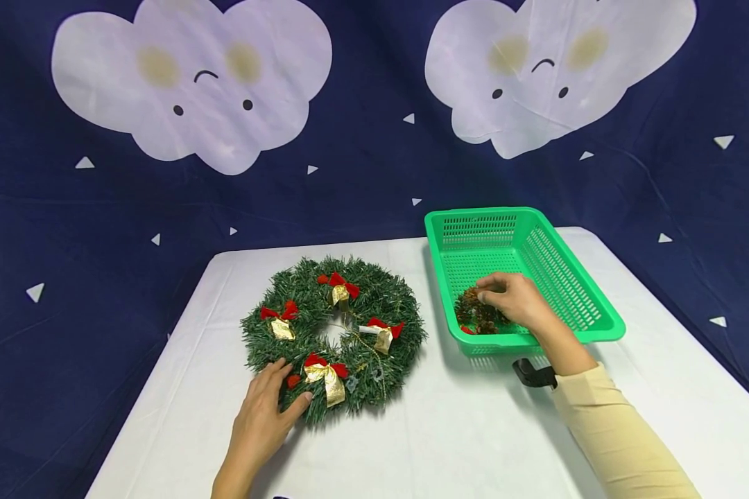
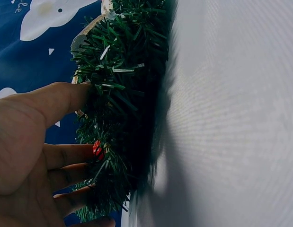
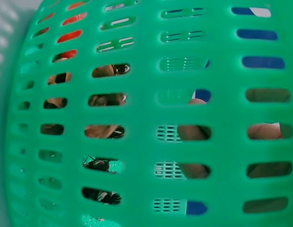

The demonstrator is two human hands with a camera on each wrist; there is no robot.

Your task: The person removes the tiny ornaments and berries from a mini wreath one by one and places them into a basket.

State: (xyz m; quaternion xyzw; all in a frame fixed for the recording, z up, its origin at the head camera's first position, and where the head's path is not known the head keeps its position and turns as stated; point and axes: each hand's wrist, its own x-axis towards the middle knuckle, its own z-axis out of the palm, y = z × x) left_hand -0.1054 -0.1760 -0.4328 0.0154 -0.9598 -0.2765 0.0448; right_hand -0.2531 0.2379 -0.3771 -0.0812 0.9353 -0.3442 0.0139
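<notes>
A green wreath [image 1: 374,298] lies flat on the white table, decorated with red-and-gold bows [image 1: 327,378] and small red berries [image 2: 98,150]. My left hand [image 1: 262,409] rests against its front left edge, thumb and fingers spread and fairly straight. In the left wrist view the fingertips [image 2: 75,152] touch the green tinsel. My right hand [image 1: 517,299] reaches into the green basket [image 1: 574,291], thumb and fingertips pinching a brown pine cone [image 1: 471,299]. Through the basket's slots, the right wrist view shows parts of the pine cones [image 3: 106,164] and the hand; the wall hides the rest.
Other pine cones [image 1: 488,324] and a red piece [image 1: 467,330] lie in the basket's near left corner. The basket stands at the table's back right. Behind the white table [image 1: 424,430] hangs a dark blue cloth [image 1: 374,187] with clouds.
</notes>
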